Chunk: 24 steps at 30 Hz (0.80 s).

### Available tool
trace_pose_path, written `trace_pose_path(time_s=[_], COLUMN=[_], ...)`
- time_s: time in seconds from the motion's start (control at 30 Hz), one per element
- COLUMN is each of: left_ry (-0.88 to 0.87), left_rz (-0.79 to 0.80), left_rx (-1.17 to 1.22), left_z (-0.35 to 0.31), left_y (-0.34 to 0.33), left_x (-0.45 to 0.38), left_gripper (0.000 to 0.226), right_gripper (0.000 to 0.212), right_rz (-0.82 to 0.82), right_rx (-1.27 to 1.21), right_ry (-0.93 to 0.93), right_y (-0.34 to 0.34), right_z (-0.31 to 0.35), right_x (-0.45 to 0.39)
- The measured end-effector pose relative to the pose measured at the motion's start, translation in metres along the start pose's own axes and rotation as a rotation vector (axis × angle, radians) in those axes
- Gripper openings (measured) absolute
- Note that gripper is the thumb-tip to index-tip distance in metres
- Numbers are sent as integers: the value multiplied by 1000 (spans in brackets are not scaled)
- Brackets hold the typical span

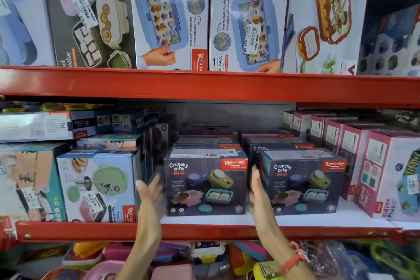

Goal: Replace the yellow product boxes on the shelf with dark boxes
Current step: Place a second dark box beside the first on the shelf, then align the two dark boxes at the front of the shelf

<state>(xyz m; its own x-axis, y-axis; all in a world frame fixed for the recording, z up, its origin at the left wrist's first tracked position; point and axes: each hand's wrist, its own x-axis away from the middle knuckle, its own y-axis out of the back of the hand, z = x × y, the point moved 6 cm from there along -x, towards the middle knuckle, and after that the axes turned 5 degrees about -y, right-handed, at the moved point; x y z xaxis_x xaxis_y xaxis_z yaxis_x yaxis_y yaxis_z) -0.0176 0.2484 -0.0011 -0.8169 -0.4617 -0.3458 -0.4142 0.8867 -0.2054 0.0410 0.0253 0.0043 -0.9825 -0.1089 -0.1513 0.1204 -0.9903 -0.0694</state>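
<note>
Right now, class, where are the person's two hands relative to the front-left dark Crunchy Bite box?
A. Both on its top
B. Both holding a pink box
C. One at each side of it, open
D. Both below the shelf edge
C: the left hand and right hand stand open, flanking the dark box.

Two dark boxes (205, 180) stand side by side on the shelf (318, 219).

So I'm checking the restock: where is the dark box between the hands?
In the head view the dark box stands at the front of the middle shelf, between the left hand and right hand, beside a matching box on its right.
</note>
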Motion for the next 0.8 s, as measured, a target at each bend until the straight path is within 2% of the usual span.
trace_pose_path(time_s=[0.1,0.2,0.3,0.53,0.57,0.67,0.8], left_ry=[-5,-25,-61,-86,-87,-87,-148], left_rz=[51,34,17,-67,-71,-96,-255], left_rx=[-18,-26,-36,-27,-29,-49,-190], left_z=[-2,-8,-12,-9,-9,-10,-12], left_y=[0,6,8,13,12,11,12], left_x=[7,18,32,42,43,47,57], left_gripper=[107,114,111,92,87,81,71], right_gripper=[90,99,110,121,116,78,69], right_rz=[8,4,28,7,22,66,45], right_rx=[-21,-32,-10,43,85,203,247], right_ry=[-31,-29,-17,-38,-8,75,113], right_y=[0,2,1,5,4,2,15], right_z=[-3,-1,-1,1,2,3,3], right_x=[5,17,33,40,43,49,47])
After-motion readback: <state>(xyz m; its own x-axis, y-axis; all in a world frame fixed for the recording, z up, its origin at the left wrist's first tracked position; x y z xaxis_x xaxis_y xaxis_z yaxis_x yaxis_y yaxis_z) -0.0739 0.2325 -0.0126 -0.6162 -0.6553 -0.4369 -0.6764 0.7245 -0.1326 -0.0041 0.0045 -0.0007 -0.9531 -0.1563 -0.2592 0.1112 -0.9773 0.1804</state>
